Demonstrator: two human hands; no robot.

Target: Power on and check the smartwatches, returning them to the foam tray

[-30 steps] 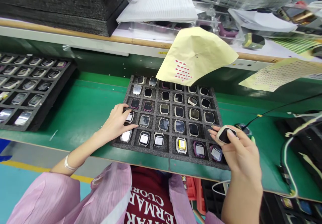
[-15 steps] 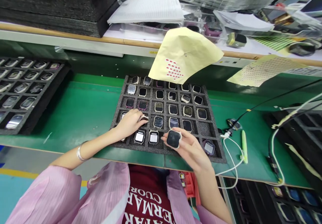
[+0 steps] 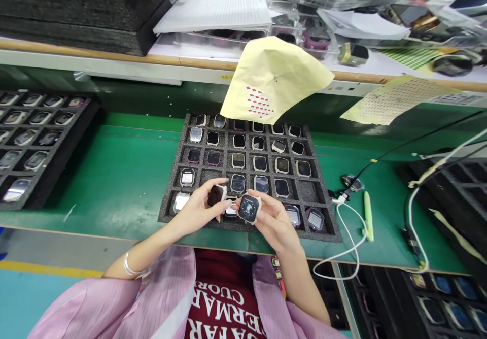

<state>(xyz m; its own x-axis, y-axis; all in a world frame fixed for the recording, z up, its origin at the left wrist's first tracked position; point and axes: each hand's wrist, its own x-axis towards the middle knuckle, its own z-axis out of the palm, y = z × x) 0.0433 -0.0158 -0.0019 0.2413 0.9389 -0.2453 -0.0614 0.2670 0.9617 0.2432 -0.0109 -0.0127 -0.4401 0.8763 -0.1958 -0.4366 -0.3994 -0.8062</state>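
Over the front rows of a dark foam tray (image 3: pixel 173 197), my left hand (image 3: pixel 203 204) grips a watch (image 3: pixel 216 196) with a dark screen. Close to its right, my right hand (image 3: pixel 276 222) holds a second watch (image 3: pixel 249 208) by its edges; a dial shows on its lit screen. The two watches are held slightly apart, faces up. Rows of square watches sit in the tray's compartments. Some screens are dark, while a few in the front rows show white, such as the watch (image 3: pixel 187 177) at the left. My left fingers partly cover another watch in the front row.
Another watch tray (image 3: pixel 57 148) lies at the left. To the right are a white cable (image 3: pixel 353 250), a green pen-like object (image 3: pixel 368 216) and black trays. Yellow paper (image 3: pixel 276 77) hangs from the shelf over the tray's back edge.
My left hand has lifted a watch out of its compartment and moved it right and nearer me. My right hand's watch has shifted left, and its dark screen now shows a dial.
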